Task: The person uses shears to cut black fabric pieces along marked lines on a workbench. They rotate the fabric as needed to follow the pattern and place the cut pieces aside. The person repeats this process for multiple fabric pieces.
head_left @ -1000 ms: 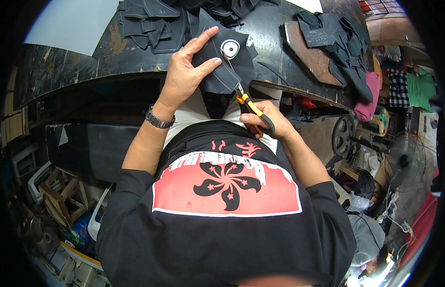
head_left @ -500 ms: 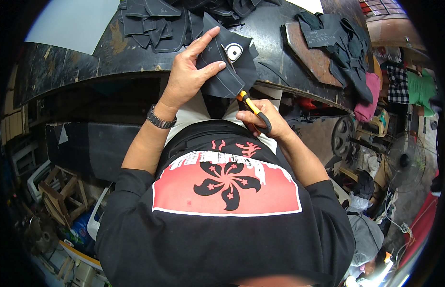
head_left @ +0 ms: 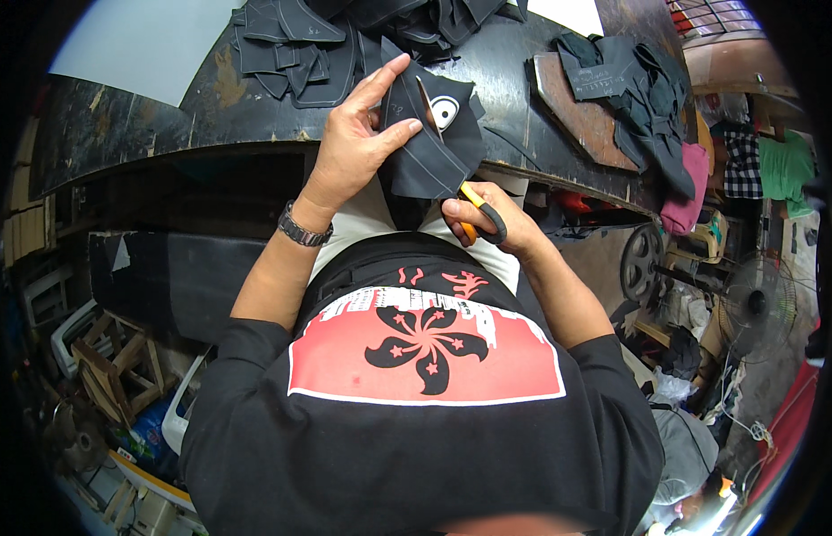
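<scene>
My left hand (head_left: 367, 129) grips a dark cloth piece (head_left: 429, 165) marked with pale lines, thumb on its upper face. The piece hangs at the table's near edge. In my right hand (head_left: 501, 219) are scissors (head_left: 477, 198) with yellow and black handles, closed round by my fingers at the cloth's lower right corner. A thin slit-like gap or blade edge shows up the middle of the cloth; I cannot tell which. Beside it sits a white round thing (head_left: 445, 112) with a dark centre; its kind is unclear.
A worn dark table (head_left: 201, 125) spans the far side. On it lie a heap of cut dark pieces (head_left: 295, 54), a brown board (head_left: 577, 116) and crumpled dark cloth (head_left: 626, 85). A pink cloth (head_left: 686, 192) hangs at its right end. Right of me stands a fan (head_left: 757, 299).
The cloth piece has shifted slightly right and toward me, and its slit-like line looks wider. The scissors' handles have shifted slightly, with less of their front part showing. Both hands keep their grip.
</scene>
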